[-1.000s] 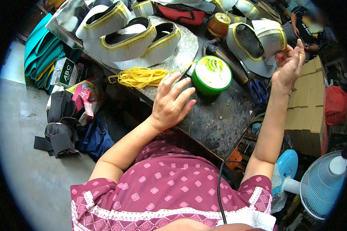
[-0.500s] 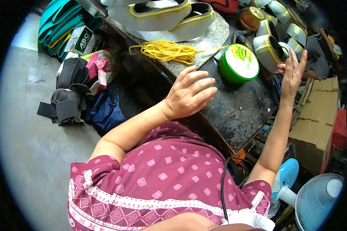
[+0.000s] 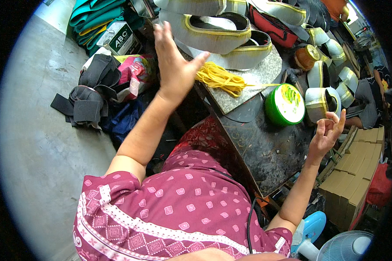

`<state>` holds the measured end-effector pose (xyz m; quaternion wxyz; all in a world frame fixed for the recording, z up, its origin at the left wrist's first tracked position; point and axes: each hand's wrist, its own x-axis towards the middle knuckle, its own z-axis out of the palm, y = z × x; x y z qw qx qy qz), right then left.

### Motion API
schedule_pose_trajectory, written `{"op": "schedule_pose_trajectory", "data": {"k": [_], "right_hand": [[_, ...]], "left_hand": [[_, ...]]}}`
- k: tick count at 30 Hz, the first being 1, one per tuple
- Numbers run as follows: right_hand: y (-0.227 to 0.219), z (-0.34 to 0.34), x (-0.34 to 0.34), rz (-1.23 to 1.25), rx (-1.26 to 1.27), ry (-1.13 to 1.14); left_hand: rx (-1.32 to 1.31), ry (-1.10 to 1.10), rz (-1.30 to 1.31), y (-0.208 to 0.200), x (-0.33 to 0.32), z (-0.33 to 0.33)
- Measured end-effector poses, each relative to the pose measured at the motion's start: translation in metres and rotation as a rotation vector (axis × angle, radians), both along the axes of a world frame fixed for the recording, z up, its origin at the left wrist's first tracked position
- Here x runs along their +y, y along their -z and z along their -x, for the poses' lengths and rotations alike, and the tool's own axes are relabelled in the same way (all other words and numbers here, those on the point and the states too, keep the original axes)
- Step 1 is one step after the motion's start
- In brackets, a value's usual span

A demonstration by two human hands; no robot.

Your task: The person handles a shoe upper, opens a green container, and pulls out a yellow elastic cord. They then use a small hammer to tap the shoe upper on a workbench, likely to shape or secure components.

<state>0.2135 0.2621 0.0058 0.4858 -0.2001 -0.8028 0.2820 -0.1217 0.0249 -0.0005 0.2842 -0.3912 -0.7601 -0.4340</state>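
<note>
My left hand (image 3: 174, 69) is raised beside a stack of grey looped pieces with yellow edging (image 3: 215, 37) that look like shoe uppers. Its thumb is spread from the fingers and nothing is in it. A bundle of flat yellow cord (image 3: 222, 79) lies just right of that hand, on a speckled stone slab (image 3: 257, 82). One strand runs to a round green tub (image 3: 285, 104) with a white top. My right hand (image 3: 327, 135) is held up beyond the tub, fingers partly bent and apart, holding nothing. A similar grey loop (image 3: 316, 103) stands behind its fingertips.
A dark, worn tabletop (image 3: 270, 156) carries the slab and tub. A brown jar (image 3: 307, 57) and more grey loops stand behind. Folded cardboard (image 3: 353, 161) and a blue fan (image 3: 346, 248) are at right; black cloth pieces (image 3: 89, 100) lie at left. Another person's arm shows far right.
My left hand has risen up and left, away from the table edge, and its thumb has spread. My right hand sits lower in the picture, fingers more bent. The view has shifted too.
</note>
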Motion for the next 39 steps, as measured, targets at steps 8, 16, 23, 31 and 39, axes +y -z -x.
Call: {"op": "schedule_pose_trajectory", "data": {"k": [8, 16, 23, 31, 39], "right_hand": [[0.023, 0.014, -0.026, -0.182, -0.139, -0.014], [0.025, 0.028, -0.033, -0.289, -0.318, -0.026], [0.035, 0.028, -0.030, -0.191, -0.302, -0.079], [0.039, 0.026, -0.028, -0.091, -0.276, -0.117], [0.037, 0.027, -0.028, -0.061, -0.275, -0.166]], "left_hand": [[-0.445, 0.105, 0.336, 0.004, 0.038, 0.085], [-0.534, 0.212, 0.350, -0.001, 0.098, 0.063], [-0.561, 0.425, 0.199, -0.009, 0.103, 0.069], [-0.407, 0.065, 0.091, 0.015, 0.053, 0.138], [-0.224, -0.184, 0.510, 0.030, 0.069, 0.214]]}}
